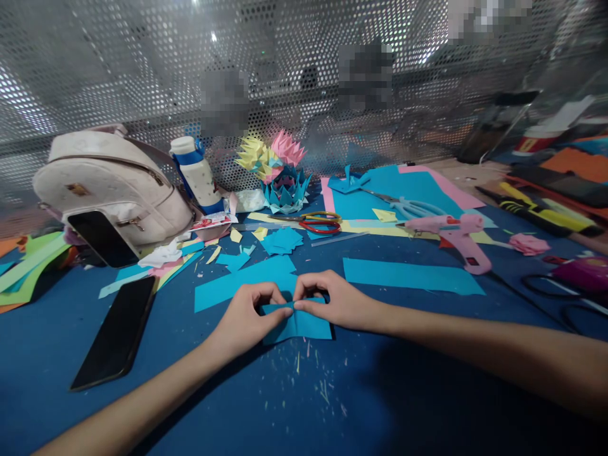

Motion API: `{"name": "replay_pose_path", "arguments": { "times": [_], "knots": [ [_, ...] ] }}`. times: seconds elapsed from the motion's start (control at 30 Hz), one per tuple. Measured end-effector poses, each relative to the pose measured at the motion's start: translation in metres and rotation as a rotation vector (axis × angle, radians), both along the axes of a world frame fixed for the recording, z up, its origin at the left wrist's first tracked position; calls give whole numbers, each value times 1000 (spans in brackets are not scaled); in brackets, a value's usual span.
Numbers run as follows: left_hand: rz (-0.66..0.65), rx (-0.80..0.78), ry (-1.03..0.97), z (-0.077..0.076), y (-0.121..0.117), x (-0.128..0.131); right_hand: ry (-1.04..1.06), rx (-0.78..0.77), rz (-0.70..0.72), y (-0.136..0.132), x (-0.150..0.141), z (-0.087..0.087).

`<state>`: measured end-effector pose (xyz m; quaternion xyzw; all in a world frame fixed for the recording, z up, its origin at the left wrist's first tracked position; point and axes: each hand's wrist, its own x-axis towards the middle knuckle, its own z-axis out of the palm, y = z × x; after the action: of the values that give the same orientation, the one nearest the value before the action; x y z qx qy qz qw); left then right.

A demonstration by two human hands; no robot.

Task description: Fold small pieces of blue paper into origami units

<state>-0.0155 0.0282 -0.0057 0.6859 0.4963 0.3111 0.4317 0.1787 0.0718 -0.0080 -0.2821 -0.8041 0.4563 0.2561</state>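
Note:
Both hands pinch the top edge of a small blue piece of paper, which has a crease down its middle. My left hand has thumb and fingers closed on it just left of the crease. From the other side my right hand grips it, the two thumb tips almost meeting. Behind my left hand lies a blue paper strip, partly covered by my hands. Another blue strip rests beyond my right hand. Blue folded pieces sit farther back, near scissors with red and yellow handles.
At the left are a black phone, a second phone against a pale backpack, and a bottle. Folded paper flowers stand by the perforated metal screen. A pink glue gun and light-blue scissors lie right.

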Motion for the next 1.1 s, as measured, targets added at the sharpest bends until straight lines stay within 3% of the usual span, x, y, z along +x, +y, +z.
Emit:
{"name": "replay_pose_path", "arguments": {
  "times": [0.77, 0.93, 1.1],
  "knots": [
    [18, -2, -76, -3, -1, 0, 16, -48, -26, 0, -2, -2],
    [103, 5, -108, -6, 5, -3, 112, -66, -81, -1, 2, 1],
    [105, -42, -136, -8, 10, -5, 206, -95, 53, -2, 4, 5]
  ]
}}
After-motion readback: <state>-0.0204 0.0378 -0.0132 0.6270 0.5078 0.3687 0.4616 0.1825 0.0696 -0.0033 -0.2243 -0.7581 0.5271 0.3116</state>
